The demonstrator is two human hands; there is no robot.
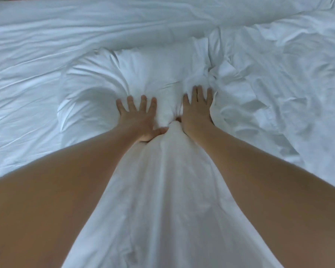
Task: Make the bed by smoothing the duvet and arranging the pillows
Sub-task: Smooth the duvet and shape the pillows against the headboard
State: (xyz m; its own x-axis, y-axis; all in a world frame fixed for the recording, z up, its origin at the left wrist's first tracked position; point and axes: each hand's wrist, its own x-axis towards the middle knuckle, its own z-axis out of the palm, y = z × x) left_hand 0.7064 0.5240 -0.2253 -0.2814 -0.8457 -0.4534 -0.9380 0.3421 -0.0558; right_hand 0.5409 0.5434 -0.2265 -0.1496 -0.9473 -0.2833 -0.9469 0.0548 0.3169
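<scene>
Thumbs of both hands were partly buried in white cloth, and both forearms ran off the bottom edge. The left hand (138, 115) and right hand (197, 107) lay flat with fingers spread wide, holding nothing, pressing into a puffy white pillow (112, 82) at mid-bed. A rumpled white duvet (278, 74) was bunched just right of the pillow, while a creased sheet (21, 70) stretched left; where pillow ended and cloth between the arms began was unclear.
</scene>
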